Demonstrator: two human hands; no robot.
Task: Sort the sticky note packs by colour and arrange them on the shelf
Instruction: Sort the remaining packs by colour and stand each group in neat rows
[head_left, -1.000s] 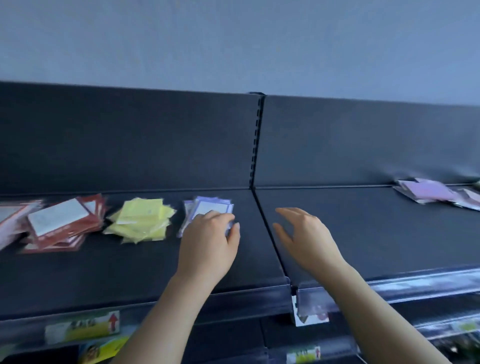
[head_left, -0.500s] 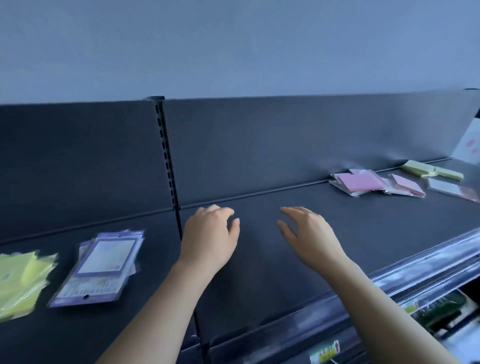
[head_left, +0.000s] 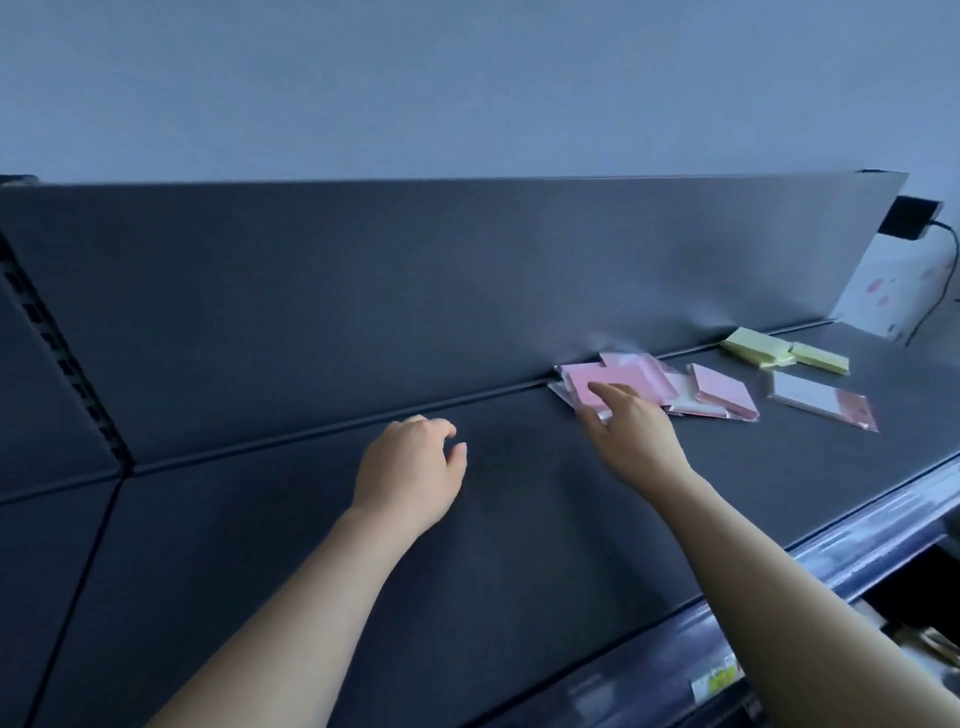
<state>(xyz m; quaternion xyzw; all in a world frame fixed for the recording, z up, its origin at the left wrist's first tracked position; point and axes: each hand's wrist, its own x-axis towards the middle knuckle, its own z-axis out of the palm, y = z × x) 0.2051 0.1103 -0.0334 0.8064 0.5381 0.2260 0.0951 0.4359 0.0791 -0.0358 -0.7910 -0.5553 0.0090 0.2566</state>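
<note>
Fingers (head_left: 605, 391) of right hand (head_left: 636, 431) lie straight on pink pack (head_left: 626, 378); left hand (head_left: 410, 478) hovers loosely curled, empty.

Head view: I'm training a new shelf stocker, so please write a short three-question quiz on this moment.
1. True or false: the left hand holds a pack.
2. The right hand has its fingers on a pack of which colour? A yellow, B pink, C purple.
3. Fill in: the ___ packs lie beyond the pink packs, near the back panel.
Key: 1 false; 2 B; 3 yellow packs.
</note>
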